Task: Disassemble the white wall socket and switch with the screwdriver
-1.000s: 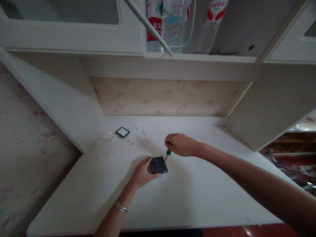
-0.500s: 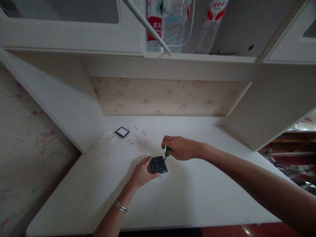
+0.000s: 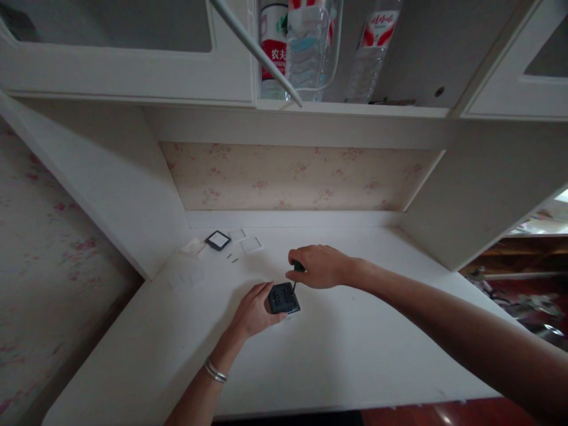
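Note:
A dark square switch module (image 3: 284, 297) lies on the white desk (image 3: 355, 355). My left hand (image 3: 254, 312) grips its left edge, fingers curled round it. Just behind the module, my right hand (image 3: 316, 267) is closed round a green-handled screwdriver (image 3: 296, 271), whose tip points down onto the module's top right part. A silver bracelet (image 3: 215, 371) is on my left wrist.
At the desk's back left lie a black-framed square plate (image 3: 218, 240), white square covers (image 3: 251, 244) and two small screws (image 3: 232, 258). Plastic water bottles (image 3: 306, 47) stand on the shelf above. White cabinet sides enclose the desk left and right.
My right hand has slid left and down over the screwdriver handle, closer to the module. The camera has tilted slightly. My left hand keeps its hold.

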{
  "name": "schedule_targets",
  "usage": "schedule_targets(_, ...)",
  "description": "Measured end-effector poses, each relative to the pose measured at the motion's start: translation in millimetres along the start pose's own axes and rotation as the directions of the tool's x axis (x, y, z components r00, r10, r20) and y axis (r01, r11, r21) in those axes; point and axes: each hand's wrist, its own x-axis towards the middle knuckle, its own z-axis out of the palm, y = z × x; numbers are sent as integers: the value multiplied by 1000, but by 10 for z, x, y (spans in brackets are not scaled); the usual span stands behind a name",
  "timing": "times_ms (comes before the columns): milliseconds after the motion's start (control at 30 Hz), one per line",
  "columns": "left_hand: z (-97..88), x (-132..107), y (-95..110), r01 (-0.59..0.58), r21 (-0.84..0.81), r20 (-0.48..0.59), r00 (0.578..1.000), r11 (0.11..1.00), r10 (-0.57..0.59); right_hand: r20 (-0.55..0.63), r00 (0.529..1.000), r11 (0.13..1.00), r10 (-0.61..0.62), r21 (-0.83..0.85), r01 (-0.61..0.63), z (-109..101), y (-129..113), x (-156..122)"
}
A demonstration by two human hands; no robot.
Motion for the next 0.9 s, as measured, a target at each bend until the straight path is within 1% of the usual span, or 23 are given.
schedule_targets(33, -3, 0, 1, 1, 8, 0, 1000, 1000, -1, -2, 1000, 1000, 26, -12, -26, 3, -3, 5)
schedule_targets(67, -5, 0, 2, 2, 12, 1, 1000, 1000, -2, -8, 1000, 1000, 23, -15, -23, 7, 0, 9)
schedule_targets(167, -17, 3, 14, -4, 7, 5, 1000, 1000, 4, -25, 996, 995, -90, 34, 90, 20, 30, 9)
schedule_targets(233, -28, 7, 28, -3, 7, 6, 1000, 1000, 3, -26, 992, 990, -124, 71, 126, 26, 44, -1)
schedule_targets(267, -35, 9, 37, -3, 9, 9, 1000, 1000, 2, -23, 994, 991, -108, 75, 110, 29, 44, -5)
schedule_targets(367, -51, 11, 59, -5, 12, 11, 1000, 1000, 5, -33, 999, 999, -11, 41, 13, 38, 25, -6)
schedule_targets(400, -53, 11, 64, -12, 12, 8, 1000, 1000, 12, -42, 999, 999, -5, 31, 7, 40, 17, -4)
schedule_targets(533, -42, 7, 63, -29, 17, -14, 999, 999, 30, -53, 993, 993, -108, 45, 111, 40, 0, 4)
schedule_targets(567, -36, 7, 60, -29, 19, -18, 999, 999, 29, -48, 993, 993, -106, 44, 108, 39, -3, 6)
schedule_targets(700, -19, 7, 63, -24, 29, -32, 999, 999, 25, -68, 998, 1000, -5, -8, 4, 48, -15, 25)
schedule_targets(833, -40, 7, 92, -25, 25, -24, 999, 999, 25, -93, 993, 997, -69, 21, 71, 50, -15, 29)
schedule_targets(900, -62, 9, 114, -26, 23, -16, 1000, 999, 26, -87, 995, 998, -57, 32, 60, 45, -21, 22)
